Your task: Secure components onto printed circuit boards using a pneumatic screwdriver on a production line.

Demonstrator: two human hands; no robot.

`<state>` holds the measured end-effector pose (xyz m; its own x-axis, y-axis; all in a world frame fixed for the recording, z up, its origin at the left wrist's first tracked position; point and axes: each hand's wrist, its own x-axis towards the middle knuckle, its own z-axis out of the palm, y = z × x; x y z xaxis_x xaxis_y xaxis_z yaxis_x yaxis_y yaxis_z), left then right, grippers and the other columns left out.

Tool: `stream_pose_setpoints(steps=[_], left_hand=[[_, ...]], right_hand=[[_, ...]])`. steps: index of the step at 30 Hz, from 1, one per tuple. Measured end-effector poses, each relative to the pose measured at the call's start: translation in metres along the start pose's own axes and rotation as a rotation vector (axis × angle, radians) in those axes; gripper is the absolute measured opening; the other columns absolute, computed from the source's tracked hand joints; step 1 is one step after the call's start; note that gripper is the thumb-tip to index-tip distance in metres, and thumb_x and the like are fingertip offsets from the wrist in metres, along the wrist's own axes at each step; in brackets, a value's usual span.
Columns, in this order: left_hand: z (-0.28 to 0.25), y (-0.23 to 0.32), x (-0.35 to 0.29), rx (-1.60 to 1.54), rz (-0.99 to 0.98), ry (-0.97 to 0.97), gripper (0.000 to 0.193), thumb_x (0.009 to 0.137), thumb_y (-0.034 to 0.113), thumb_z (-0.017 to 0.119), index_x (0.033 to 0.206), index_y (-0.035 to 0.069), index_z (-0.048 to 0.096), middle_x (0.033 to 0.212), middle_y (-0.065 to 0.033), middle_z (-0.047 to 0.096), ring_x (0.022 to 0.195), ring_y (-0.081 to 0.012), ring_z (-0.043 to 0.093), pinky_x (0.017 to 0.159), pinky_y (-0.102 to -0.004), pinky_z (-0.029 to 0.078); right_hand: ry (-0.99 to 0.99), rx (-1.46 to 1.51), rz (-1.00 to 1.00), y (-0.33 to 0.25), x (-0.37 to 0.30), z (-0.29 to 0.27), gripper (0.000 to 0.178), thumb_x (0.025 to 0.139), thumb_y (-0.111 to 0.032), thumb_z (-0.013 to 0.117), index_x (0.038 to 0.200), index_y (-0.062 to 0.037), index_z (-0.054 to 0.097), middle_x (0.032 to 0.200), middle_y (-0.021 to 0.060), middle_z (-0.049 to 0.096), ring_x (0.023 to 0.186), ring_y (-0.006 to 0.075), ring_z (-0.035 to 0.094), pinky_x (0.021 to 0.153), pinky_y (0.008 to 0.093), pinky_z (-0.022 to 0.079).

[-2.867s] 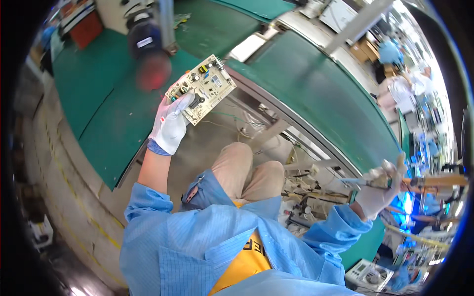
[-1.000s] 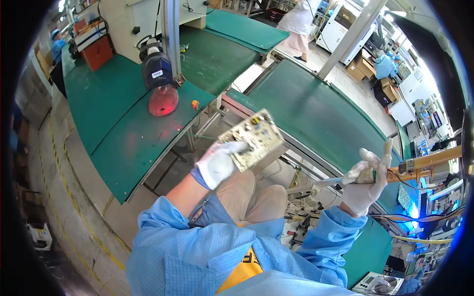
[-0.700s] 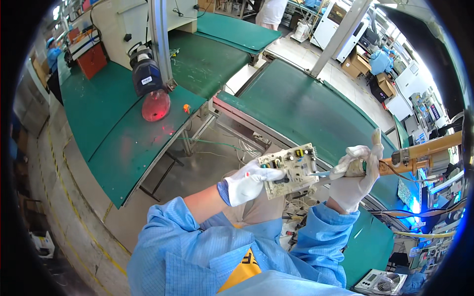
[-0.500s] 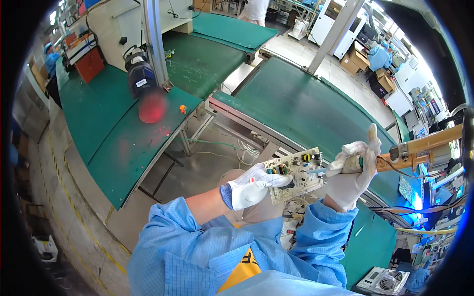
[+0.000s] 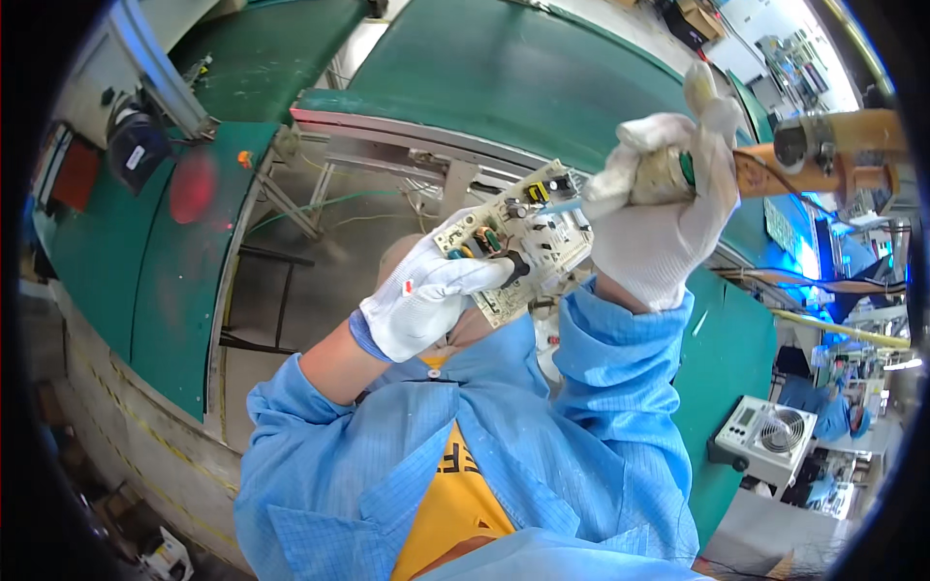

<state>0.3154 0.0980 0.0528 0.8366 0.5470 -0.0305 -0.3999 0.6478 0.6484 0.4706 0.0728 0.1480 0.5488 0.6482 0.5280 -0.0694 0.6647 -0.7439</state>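
Observation:
My gloved left hand (image 5: 417, 295) grips a pale circuit board (image 5: 567, 235) by its left edge, the thumb reaching onto its face beside a black part. The board sits tilted in front of my chest, crowded with small components, a yellow one among them. My gloved right hand (image 5: 668, 237) is closed round a tool with a pale, wrapped-looking handle (image 5: 662, 177). Its thin light-blue tip (image 5: 562, 206) points left over the board's upper part; whether it touches cannot be made out. One right finger sticks upward.
A green conveyor belt (image 5: 484, 77) runs beyond my hands. At left stands a green-topped table (image 5: 174, 281). A tan tubular arm (image 5: 833, 160) reaches in from the right, near my right hand. A white box with a fan (image 5: 765, 438) lies at lower right.
The view has tipped and shifted, so the board and both hands appear higher and larger. Both hands keep their holds, and the tool's tip stays over the board.

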Motion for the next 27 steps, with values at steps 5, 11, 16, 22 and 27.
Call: stream_pose_setpoints(steps=[5,11,16,22,27], left_hand=[[0.003,-0.005,0.002,0.038,-0.007,0.013,0.05,0.087,0.007,0.064,0.132,-0.002,0.043,0.119,-0.0122,0.059,0.109,-0.0186,0.058,0.095,-0.0323,0.047],[0.0,-0.011,-0.003,0.117,-0.004,0.004,0.051,0.086,0.005,0.065,0.132,-0.002,0.043,0.118,-0.0112,0.059,0.112,-0.0187,0.057,0.094,-0.0314,0.048],[0.003,-0.007,-0.005,0.151,0.003,-0.017,0.052,0.086,0.007,0.066,0.132,-0.001,0.043,0.121,-0.0115,0.057,0.113,-0.018,0.057,0.094,-0.0307,0.048],[0.003,-0.001,-0.006,0.358,-0.015,0.023,0.054,0.085,0.007,0.068,0.132,0.0,0.044,0.121,-0.01,0.057,0.113,-0.0166,0.057,0.093,-0.0302,0.049],[-0.006,-0.013,-0.002,0.153,-0.015,0.028,0.051,0.084,0.008,0.068,0.13,0.001,0.046,0.118,-0.0081,0.059,0.11,-0.0156,0.058,0.091,-0.0292,0.049]], right_hand=[[-0.032,-0.03,-0.03,0.009,0.004,-0.018,0.051,0.093,-0.032,0.049,0.127,0.005,0.05,0.073,0.009,0.06,0.051,0.0142,0.057,0.041,0.0229,0.048],[-0.014,0.095,-0.022,0.014,0.002,-0.019,0.039,0.09,-0.026,0.052,0.118,0.0013,0.059,0.077,0.0085,0.063,0.058,0.0144,0.06,0.045,0.0238,0.05],[0.068,0.166,-0.038,0.018,0.001,-0.014,0.033,0.089,-0.023,0.053,0.112,-0.0012,0.062,0.078,0.0089,0.064,0.06,0.0145,0.06,0.046,0.0247,0.05],[-0.08,0.167,0.004,0.011,0.002,-0.026,0.03,0.091,-0.024,0.051,0.108,-0.0019,0.063,0.077,0.0099,0.063,0.062,0.0144,0.061,0.047,0.024,0.051],[0.114,-0.293,-0.146,0.002,-0.003,-0.013,0.037,0.095,-0.032,0.05,0.102,0.0015,0.065,0.076,0.0102,0.063,0.067,0.0145,0.061,0.051,0.0228,0.053]])
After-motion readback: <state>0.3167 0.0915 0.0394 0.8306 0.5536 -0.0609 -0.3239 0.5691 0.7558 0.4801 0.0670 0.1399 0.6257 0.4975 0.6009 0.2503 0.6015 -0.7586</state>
